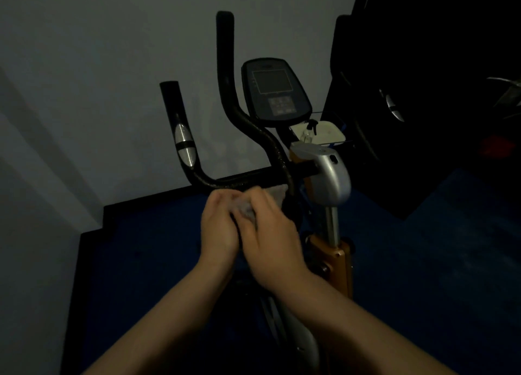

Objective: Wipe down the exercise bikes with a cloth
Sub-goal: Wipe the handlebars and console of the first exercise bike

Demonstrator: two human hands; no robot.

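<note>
Both bare forearms reach forward and converge at centre. The left hand (pixel 218 228) and right hand (pixel 272 233) sit pressed side by side, backs up, fingers curled round a bunched cloth (pixel 248 206) between them.

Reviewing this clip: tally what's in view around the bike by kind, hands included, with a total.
Hands: 2 (left hand, right hand)
Cloth: 1 (cloth, held by both hands)
Handlebar: 1 (handlebar)
Console: 1 (console)
Spray bottle: 1 (spray bottle)
Total: 6
</note>
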